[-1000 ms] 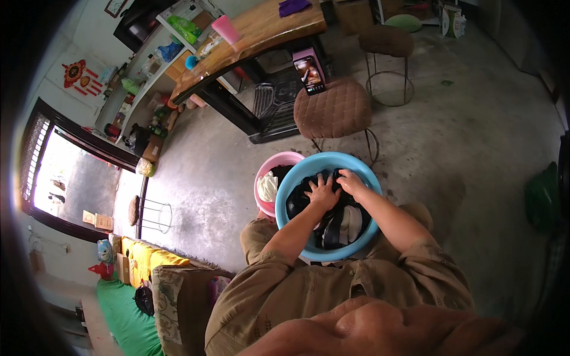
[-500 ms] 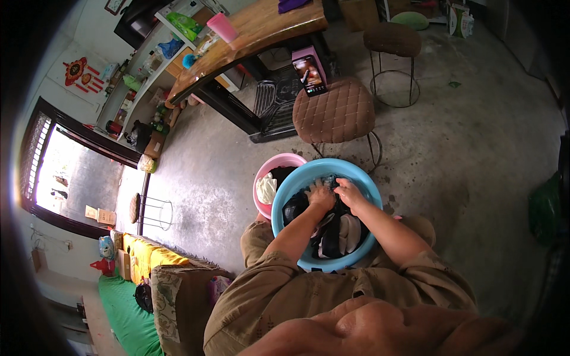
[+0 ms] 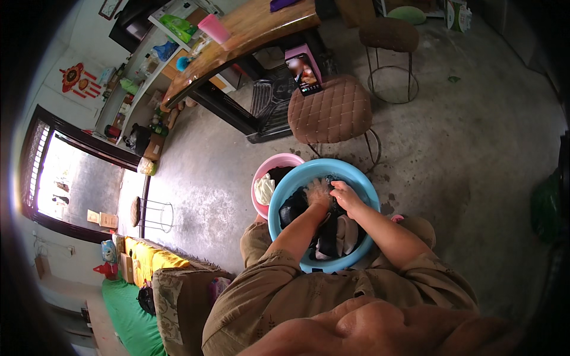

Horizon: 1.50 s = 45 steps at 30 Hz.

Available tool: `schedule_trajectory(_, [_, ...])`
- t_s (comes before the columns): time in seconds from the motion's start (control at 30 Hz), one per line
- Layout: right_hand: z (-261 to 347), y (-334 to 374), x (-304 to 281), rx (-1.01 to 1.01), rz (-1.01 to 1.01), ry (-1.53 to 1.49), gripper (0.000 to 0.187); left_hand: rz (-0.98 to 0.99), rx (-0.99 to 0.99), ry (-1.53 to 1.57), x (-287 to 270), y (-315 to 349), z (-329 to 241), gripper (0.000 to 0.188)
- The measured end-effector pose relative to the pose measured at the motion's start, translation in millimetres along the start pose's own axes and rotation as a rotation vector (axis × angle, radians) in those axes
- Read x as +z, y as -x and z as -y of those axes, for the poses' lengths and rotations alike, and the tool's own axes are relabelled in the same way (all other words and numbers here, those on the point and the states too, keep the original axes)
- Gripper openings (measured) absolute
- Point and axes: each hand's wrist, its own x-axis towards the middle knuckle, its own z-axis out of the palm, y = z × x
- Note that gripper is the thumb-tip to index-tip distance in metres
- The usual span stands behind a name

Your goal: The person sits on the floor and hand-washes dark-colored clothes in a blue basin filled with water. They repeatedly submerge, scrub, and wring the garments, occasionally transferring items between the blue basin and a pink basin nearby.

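Between my knees stands a light-blue plastic basin (image 3: 277, 184) with water and wet clothes in it. My left hand (image 3: 319, 193) is down in the basin, its fingers spread over the dark cloth and partly under water. Just to the right, my right hand (image 3: 345, 197) is raised over the cloth, fingers stretched toward the left hand, with nothing visible in them. Dark clothes (image 3: 291, 210) bunch at the basin's left side. A grey-beige piece of clothing (image 3: 345, 234) lies folded nearest me, beside black cloth.
A pink basin (image 3: 257, 178) holding white cloth (image 3: 264, 188) and dark cloth touches the blue one at its left. Beyond stands a brown quilted stool (image 3: 332, 113) with a phone (image 3: 304, 74) propped on it. A wooden table (image 3: 255, 38) and a second stool (image 3: 389, 35) are farther off.
My left hand has spread its fingers and sunk lower into the water. My right hand has shifted slightly down and its fingers have come off the cloth. The whole view has moved a little.
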Motion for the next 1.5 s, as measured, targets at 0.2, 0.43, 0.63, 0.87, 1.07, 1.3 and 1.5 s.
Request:
schedule_trajectory(0.2, [1,2,2,0.000,0.006,-0.012,0.052,-0.091,-0.022,-0.006,1,2,-1,0.046])
schedule_trajectory(0.43, [2,4,2,0.020,-0.020,-0.061,0.051,-0.040,-0.011,0.040,-3,2,-3,0.044])
schedule_trajectory(0.63, [-3,-1,3,0.008,-0.025,-0.058,0.050,-0.063,-0.016,0.010,3,-2,-1,0.047])
schedule_trajectory(0.87, [2,2,5,0.041,-0.008,-0.096,0.050,-0.110,0.013,-0.054,13,-2,3,0.049])
schedule_trajectory(1.07, [9,8,8,0.036,-0.014,-0.094,0.054,-0.145,0.017,-0.056,17,-3,5,0.043])
schedule_trajectory(1.3, [4,-2,7,0.018,-0.030,-0.003,0.058,-0.042,-0.004,0.022,8,-5,6,0.046])
schedule_trajectory(1.5, [-11,-15,2,-0.059,-0.053,0.037,0.059,-0.003,-0.056,0.296,-11,5,11,0.048])
